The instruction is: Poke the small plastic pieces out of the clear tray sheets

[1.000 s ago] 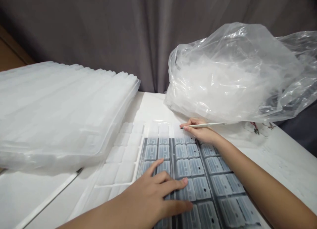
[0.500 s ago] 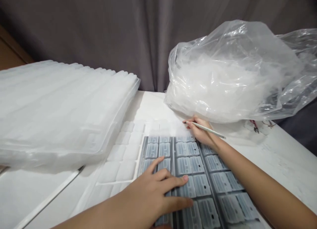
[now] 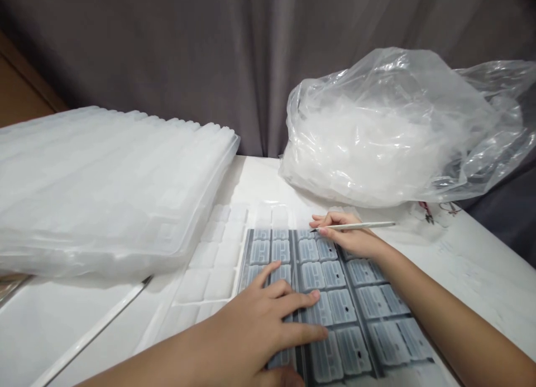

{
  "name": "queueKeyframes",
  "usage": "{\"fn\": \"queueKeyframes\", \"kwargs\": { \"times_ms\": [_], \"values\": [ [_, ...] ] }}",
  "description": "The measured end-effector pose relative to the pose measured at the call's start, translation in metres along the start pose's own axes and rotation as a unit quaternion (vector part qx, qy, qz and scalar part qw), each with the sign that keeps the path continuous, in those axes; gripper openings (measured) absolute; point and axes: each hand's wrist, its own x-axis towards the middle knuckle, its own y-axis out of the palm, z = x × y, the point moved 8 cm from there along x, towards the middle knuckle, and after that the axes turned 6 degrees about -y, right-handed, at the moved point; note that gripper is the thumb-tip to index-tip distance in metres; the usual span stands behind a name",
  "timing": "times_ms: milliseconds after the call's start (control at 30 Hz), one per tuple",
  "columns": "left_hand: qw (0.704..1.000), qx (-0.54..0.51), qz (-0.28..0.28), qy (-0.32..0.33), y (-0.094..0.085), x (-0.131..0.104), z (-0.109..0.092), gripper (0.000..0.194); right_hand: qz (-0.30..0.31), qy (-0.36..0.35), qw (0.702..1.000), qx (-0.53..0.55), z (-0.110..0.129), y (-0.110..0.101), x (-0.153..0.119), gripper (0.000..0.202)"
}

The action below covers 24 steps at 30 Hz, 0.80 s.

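My left hand (image 3: pixel 268 320) lies with spread fingers on a dark panel (image 3: pixel 296 297) covered in rows of translucent ribbed pieces (image 3: pixel 322 309), some bearing small black marks. The panel rests over a translucent white moulded tray (image 3: pixel 220 283) with rectangular pockets. Near the panel's far edge, my right hand (image 3: pixel 343 236) is closed around a slim white pen-like tool (image 3: pixel 368 225). Its dark pointed tip is directed left, just above the farthest row of pieces; whether it touches cannot be made out.
A stack of translucent white trays (image 3: pixel 104 191) stands at the left. Behind my right hand sits a large clear plastic bag (image 3: pixel 377 147) full of white translucent pieces. Small red-handled pliers (image 3: pixel 427 213) lie at the right. A grey curtain (image 3: pixel 188 57) hangs behind the table.
My right hand has come down and slightly nearer, bringing the tool from a slant to almost level over the far row. My left hand stays on the panel. The view has shifted slightly.
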Motion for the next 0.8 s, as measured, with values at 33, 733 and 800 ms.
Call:
{"fn": "queueKeyframes", "kwargs": {
  "times_ms": [33,733,800],
  "values": [
    [1.000,0.000,-0.004,0.000,-0.001,0.000,0.000,0.056,0.000,0.003,1.000,0.003,-0.002,0.000,0.000,0.018],
    [1.000,0.011,-0.007,-0.004,0.001,0.002,-0.001,0.054,-0.095,-0.025,0.974,-0.203,0.011,-0.006,-0.006,0.018],
    [1.000,0.016,-0.003,-0.008,0.001,0.003,-0.002,0.053,-0.163,0.014,0.968,-0.190,0.002,-0.021,-0.006,0.020]
  ]
}}
